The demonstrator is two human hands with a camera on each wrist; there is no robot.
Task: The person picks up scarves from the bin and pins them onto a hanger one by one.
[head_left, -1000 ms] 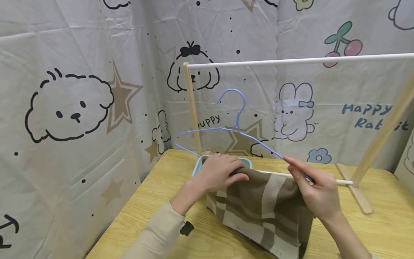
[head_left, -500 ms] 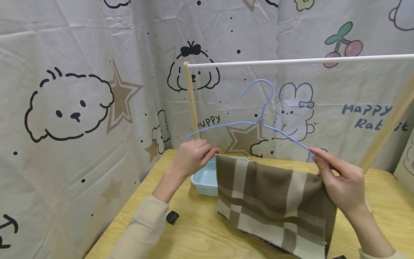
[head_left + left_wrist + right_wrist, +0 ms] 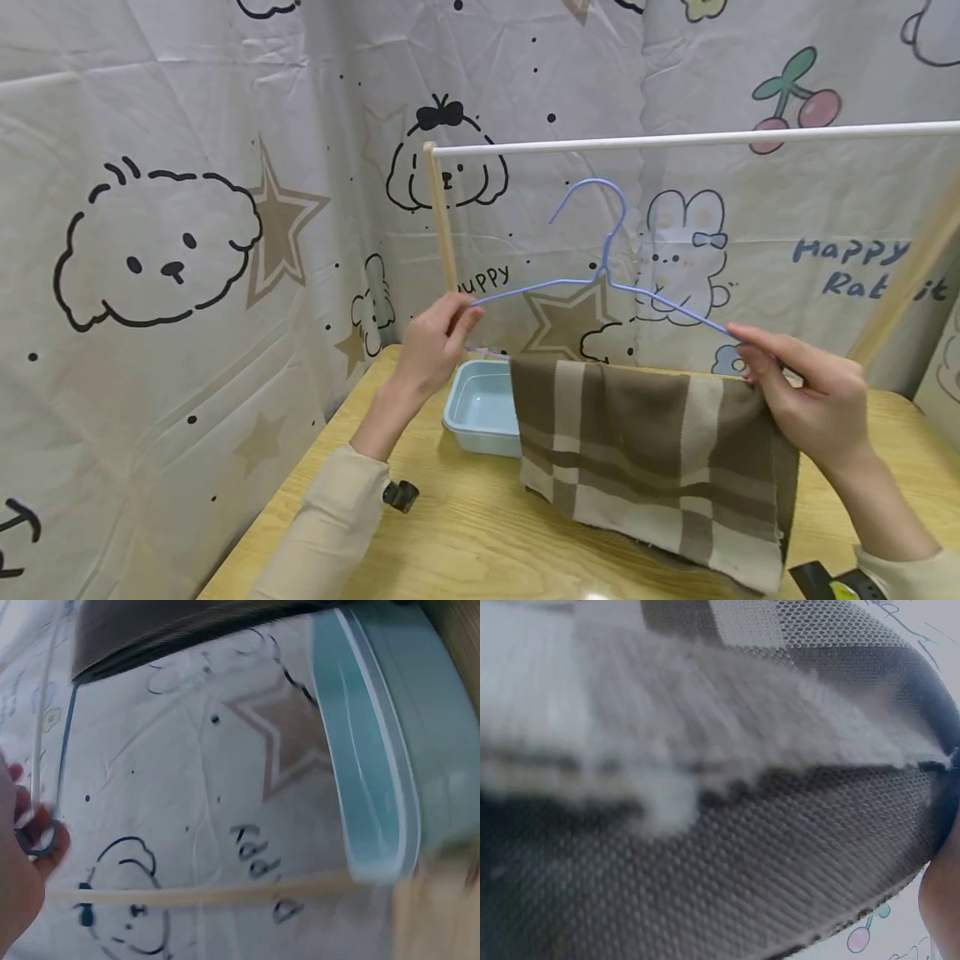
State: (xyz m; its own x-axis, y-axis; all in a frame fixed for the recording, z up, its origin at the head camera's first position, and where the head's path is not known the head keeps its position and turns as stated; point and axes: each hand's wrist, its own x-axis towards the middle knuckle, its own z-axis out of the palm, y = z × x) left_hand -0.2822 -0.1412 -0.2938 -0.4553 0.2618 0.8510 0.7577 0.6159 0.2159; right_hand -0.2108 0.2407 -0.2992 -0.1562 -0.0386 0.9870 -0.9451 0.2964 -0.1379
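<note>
A blue-purple wire clothes hanger is held up over the table, its hook pointing upward. My left hand grips its left end, with the curved wire showing between the fingers in the left wrist view. At the other end, my right hand pinches the right shoulder of the hanger. A brown and cream checked cloth hangs folded over the lower bar, bunched toward the right hand. Its loose edge fills most of the right wrist view, where little of the hand shows.
Behind the hanger stands a wooden rack with a white top rod. A light blue plastic basin sits on the wooden table, partly hidden by the cloth. Printed curtains enclose the back and left side.
My left hand has left the cloth's top edge and taken the hanger's left end. Hanger, cloth and right hand have shifted right, uncovering more of the basin.
</note>
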